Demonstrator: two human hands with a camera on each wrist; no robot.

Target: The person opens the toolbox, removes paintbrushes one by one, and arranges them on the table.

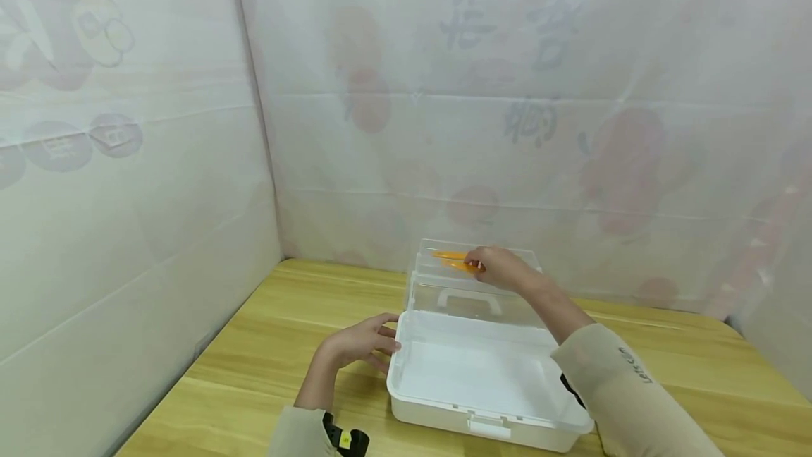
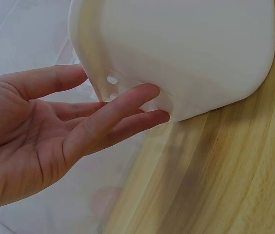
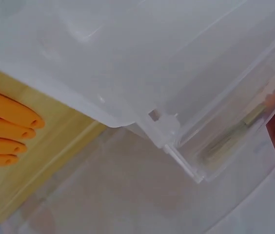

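Open white box on a wooden table, one hand at its side, one at its lid.

Head view: the box (image 1: pixel 482 379) stands open; the left hand (image 1: pixel 361 340) rests flat-fingered against its left wall, and the right hand (image 1: pixel 504 268) pinches orange sticks (image 1: pixel 453 259) at the clear lid (image 1: pixel 476 281).
Left wrist: straight fingers (image 2: pixel 123 109) touch the box's (image 2: pixel 186 53) corner.
Right wrist: orange sticks (image 3: pixel 6 129) lie left of the lid (image 3: pixel 142 63); the grip is not visible.

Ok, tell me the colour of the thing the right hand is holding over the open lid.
Orange. The tool in the right hand shows best in the head view.
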